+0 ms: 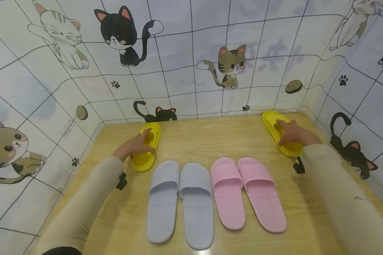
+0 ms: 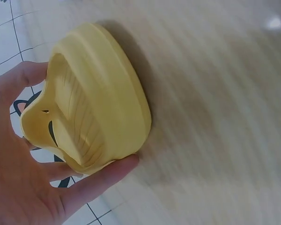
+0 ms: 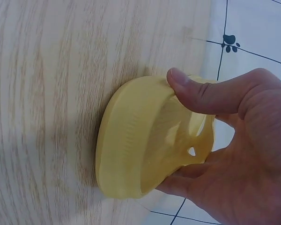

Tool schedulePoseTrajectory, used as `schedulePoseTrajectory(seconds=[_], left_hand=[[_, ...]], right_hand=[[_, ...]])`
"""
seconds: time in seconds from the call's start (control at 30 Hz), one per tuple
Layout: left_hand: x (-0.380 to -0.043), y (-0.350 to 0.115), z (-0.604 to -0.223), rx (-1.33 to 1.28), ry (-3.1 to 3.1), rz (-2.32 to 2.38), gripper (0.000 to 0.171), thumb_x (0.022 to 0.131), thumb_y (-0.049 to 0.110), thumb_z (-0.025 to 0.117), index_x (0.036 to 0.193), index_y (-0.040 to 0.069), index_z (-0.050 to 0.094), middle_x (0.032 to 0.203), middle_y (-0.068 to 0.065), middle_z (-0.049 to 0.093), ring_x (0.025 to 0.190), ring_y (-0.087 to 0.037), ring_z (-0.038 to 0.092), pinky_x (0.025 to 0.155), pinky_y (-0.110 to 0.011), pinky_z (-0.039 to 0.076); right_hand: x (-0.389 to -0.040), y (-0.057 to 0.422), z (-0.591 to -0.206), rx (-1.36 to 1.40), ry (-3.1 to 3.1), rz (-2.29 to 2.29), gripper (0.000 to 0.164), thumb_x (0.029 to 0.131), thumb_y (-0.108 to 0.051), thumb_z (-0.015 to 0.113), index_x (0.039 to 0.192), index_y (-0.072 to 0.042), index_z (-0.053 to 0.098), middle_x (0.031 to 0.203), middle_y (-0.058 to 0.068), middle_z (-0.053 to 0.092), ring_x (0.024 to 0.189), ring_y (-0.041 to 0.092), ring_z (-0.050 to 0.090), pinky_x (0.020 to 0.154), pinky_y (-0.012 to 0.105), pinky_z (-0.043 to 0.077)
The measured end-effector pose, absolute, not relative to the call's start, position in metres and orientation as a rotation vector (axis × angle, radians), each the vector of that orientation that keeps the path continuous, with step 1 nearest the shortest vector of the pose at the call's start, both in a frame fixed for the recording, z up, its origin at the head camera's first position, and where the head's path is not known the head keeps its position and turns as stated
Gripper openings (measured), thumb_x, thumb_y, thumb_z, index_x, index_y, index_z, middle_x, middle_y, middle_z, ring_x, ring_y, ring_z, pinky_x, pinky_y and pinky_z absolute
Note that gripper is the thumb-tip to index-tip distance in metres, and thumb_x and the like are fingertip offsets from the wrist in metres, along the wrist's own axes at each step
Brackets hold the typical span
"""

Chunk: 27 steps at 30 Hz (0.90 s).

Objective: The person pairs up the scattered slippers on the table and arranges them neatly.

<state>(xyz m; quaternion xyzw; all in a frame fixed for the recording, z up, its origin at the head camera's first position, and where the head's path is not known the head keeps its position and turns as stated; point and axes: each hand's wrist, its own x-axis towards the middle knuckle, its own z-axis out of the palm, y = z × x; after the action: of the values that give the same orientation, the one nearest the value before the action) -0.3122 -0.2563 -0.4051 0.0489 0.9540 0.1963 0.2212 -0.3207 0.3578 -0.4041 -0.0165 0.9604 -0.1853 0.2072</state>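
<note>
My left hand [image 1: 134, 146] grips a yellow slipper [image 1: 143, 162] at the left of the wooden board, its toe angled toward the back wall. In the left wrist view, thumb and fingers span the sides of this slipper [image 2: 119, 89], whose heel faces the camera. Over on the right, my right hand [image 1: 294, 134] holds the other yellow slipper [image 1: 291, 150], which slants with its far end to the left. The right wrist view shows the thumb on the rim of that slipper [image 3: 126, 140] and fingers along the opposite side. Holes show in both uppers.
Between my arms, a grey slipper pair [image 1: 196, 219] and a pink slipper pair [image 1: 231, 212] lie side by side on the wooden board [image 1: 194, 141]. A white cat-printed covering [image 1: 178, 71] rises behind and along both sides.
</note>
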Motion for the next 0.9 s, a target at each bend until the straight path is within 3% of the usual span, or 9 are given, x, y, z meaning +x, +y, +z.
schedulePoseTrajectory(seconds=[0.3, 0.73, 0.9], left_hand=[[-0.333, -0.234, -0.400, 0.093, 2.613, 0.593, 0.104, 0.089, 0.046, 0.070, 0.166, 0.028, 0.001, 0.165, -0.028, 0.026, 0.133, -0.050, 0.049, 0.070, -0.049, 0.064], [-0.338, -0.193, -0.400, 0.097, 2.605, 0.643, 0.111, 0.086, 0.046, 0.077, 0.166, 0.030, 0.001, 0.168, -0.026, 0.021, 0.138, -0.051, 0.048, 0.080, -0.056, 0.063], [-0.345, -0.180, -0.403, 0.105, 2.600, 0.649, 0.114, 0.085, 0.048, 0.079, 0.165, 0.030, 0.000, 0.166, -0.028, 0.024, 0.136, -0.051, 0.050, 0.073, -0.054, 0.064]], right_hand=[[-0.321, 0.360, -0.402, -0.027, 2.655, -0.516, 0.108, 0.087, -0.020, 0.076, 0.161, 0.002, 0.002, 0.148, 0.051, -0.002, 0.124, 0.065, 0.029, 0.110, 0.082, 0.028], [-0.315, 0.353, -0.400, -0.006, 2.651, -0.508, 0.107, 0.087, -0.021, 0.076, 0.162, -0.002, 0.002, 0.150, 0.050, -0.004, 0.130, 0.071, 0.024, 0.110, 0.084, 0.025], [-0.319, 0.358, -0.403, -0.036, 2.675, -0.483, 0.109, 0.087, -0.023, 0.078, 0.162, -0.002, 0.001, 0.151, 0.051, -0.003, 0.131, 0.071, 0.025, 0.109, 0.084, 0.025]])
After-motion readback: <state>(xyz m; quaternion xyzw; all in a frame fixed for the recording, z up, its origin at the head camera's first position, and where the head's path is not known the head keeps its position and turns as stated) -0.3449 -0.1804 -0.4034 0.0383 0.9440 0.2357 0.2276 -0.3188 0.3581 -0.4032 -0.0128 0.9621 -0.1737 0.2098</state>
